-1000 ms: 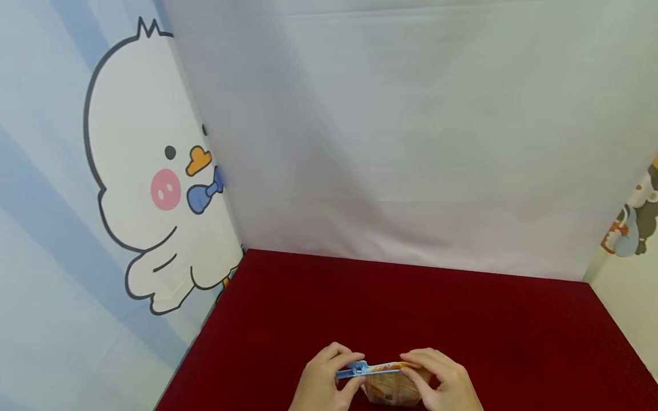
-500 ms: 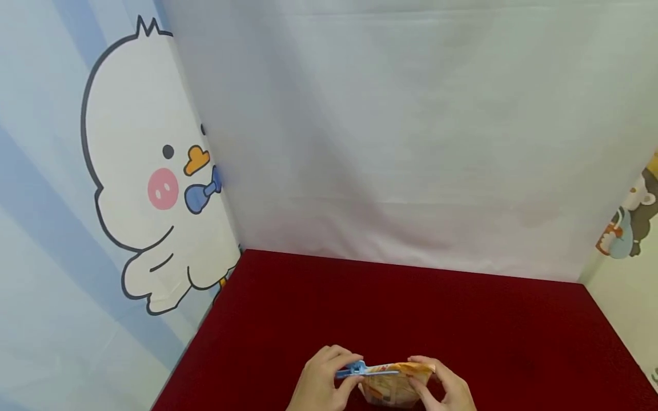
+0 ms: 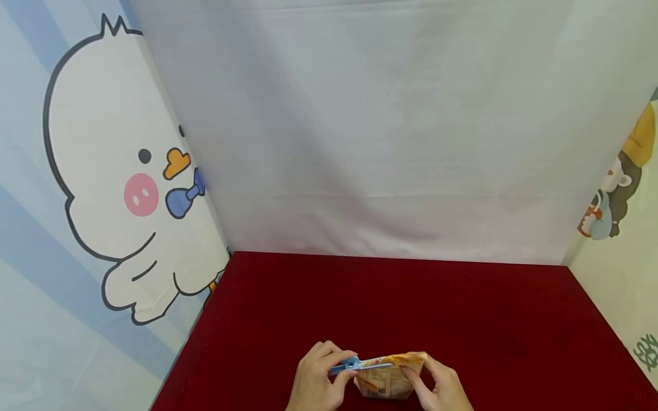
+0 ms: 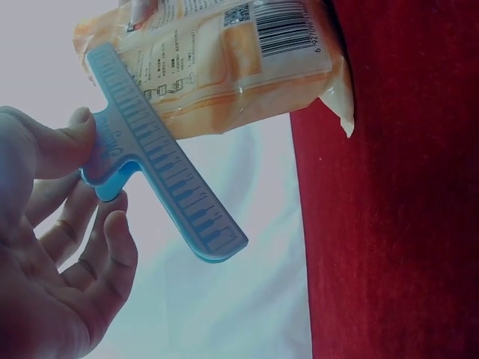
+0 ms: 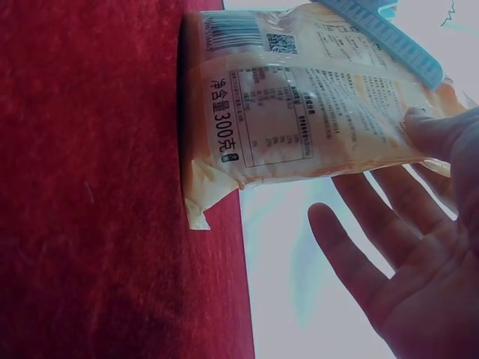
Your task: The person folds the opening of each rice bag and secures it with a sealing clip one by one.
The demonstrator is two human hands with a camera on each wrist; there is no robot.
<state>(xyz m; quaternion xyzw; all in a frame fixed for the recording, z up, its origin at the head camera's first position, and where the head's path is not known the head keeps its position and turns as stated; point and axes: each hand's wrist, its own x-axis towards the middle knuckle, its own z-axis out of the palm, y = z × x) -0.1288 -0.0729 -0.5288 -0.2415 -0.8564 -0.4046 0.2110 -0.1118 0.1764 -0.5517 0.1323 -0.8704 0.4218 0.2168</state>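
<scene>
My left hand (image 3: 315,378) pinches the handle of a light blue bag clip (image 4: 168,161) between thumb and fingers. Ruler-like marks run along the clip's long bar. An orange and cream plastic food bag (image 5: 277,112) with a barcode and printed text stands upright on the red surface. The clip's bar lies across part of the bag's top edge, its other end sticking out past the bag's side in the left wrist view. My right hand (image 3: 441,383) pinches the bag's top right corner, thumb on the printed face; its other fingers spread behind in the right wrist view.
A dark red cloth-covered table (image 3: 401,308) lies under the bag. A white curtain (image 3: 380,131) hangs behind it. To the left is a wall hanging with a cartoon duck (image 3: 113,142); a patterned panel (image 3: 612,251) closes the right side.
My right hand has shifted from by the clip's end to the bag's right corner, showing more of the orange top edge. My left hand keeps its pinch on the clip. The head view has turned slightly.
</scene>
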